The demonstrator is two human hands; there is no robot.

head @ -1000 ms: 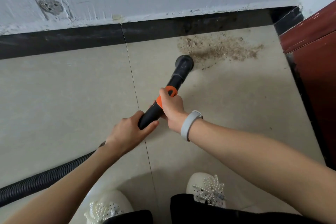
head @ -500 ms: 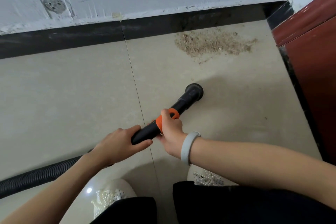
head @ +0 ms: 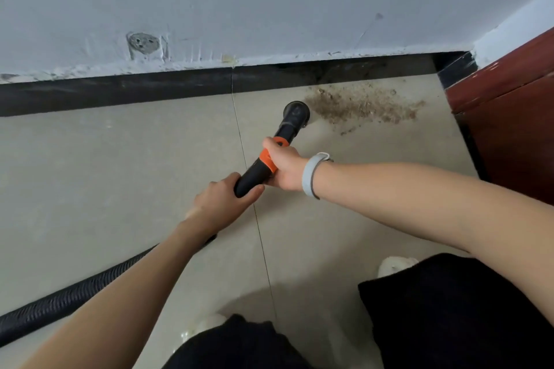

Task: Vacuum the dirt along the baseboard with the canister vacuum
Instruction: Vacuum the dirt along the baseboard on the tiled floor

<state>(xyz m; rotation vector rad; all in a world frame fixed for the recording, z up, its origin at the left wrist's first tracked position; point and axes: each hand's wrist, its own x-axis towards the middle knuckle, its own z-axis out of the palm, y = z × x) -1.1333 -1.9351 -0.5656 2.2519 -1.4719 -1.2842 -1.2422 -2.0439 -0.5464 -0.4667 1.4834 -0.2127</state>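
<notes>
1. A big grey wall stands at the far side, and a black baseboard runs along its bottom edge.
2. The tile floor is pale, and a red cabinet stands on the right.
3. A black ribbed hose lies on the floor at the lower left and leads up to the left hand.
4. The black vacuum tube points toward the baseboard. It has an orange ring partway along it.
5. The left hand is wrapped tight around the back end of the tube.
6. The right hand is curled around the tube at the orange ring. A grey band sits on that wrist.
7. The dirt is a brown pile on the floor, close to the baseboard and near the cabinet.
8. The round nozzle sits just at the left edge of the dirt.
9. What could go wrong: a fast push could scatter the dirt toward the cabinet. If the nozzle is lifted too high, I think bits would stay behind. The hose could also snag and tug the tube away.
</notes>
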